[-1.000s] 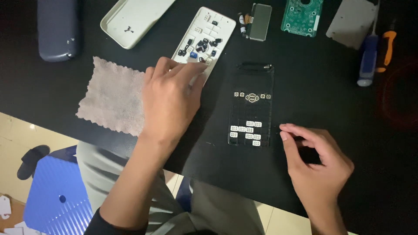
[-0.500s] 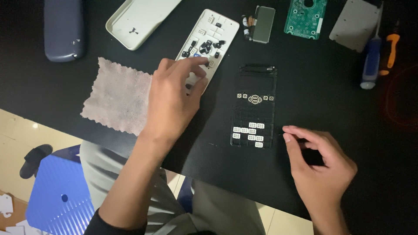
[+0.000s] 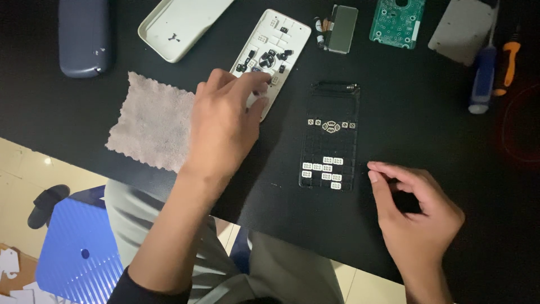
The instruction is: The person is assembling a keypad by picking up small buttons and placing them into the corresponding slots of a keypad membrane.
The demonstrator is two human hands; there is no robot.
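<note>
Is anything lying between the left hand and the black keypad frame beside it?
Nothing visible does. The left hand rests on the white tray of small black keys, and only bare black table separates it from the black keypad frame.

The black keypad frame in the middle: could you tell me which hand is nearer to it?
Right. The right hand rests just beside the black keypad frame, at its lower right corner; the left hand is farther left, at the white panel.

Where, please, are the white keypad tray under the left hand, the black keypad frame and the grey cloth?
white keypad tray (image 3: 284,35): head view, on its upper end.
black keypad frame (image 3: 330,143): head view, on its bare middle.
grey cloth (image 3: 152,121): head view, on its centre.
</note>
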